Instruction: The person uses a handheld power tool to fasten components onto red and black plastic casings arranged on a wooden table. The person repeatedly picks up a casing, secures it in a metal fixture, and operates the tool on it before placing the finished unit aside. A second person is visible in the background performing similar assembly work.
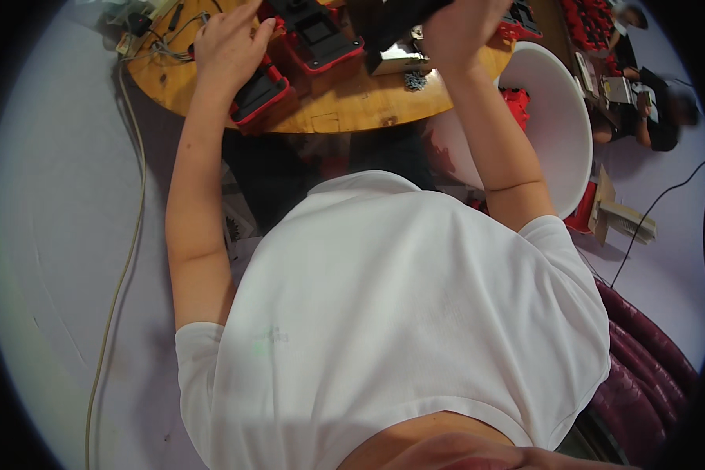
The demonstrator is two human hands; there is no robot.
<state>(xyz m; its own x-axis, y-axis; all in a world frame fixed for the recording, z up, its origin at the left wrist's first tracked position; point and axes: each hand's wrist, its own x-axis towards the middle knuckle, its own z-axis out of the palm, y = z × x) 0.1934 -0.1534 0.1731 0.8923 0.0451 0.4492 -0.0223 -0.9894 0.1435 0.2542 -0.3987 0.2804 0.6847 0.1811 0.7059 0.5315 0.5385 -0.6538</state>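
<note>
— Pale floor (47,235); round wooden desk (345,116) ahead of you; white tub (565,106) just beside it, on your right. Next entries?

— Two red-and-black units on your desk: larger case (319,35) near the upper middle; smaller case (260,95) just beside it, toward you and leftward.

— Your hands?

— Left hand (231,43): beside the smaller case, thumb spread from the fingers, fingertips at the view's edge; any hold, cannot tell. Right hand (462,35): blurred, beside a dark item (403,22); finger spread and grip, cannot tell.

— Step in hand?

— Handling the cases, by my judgement; exact stage unclear.

— Next move calls for?

— Probably a steady left hand, and your right kept clear of the small metal pieces (415,80).
</note>
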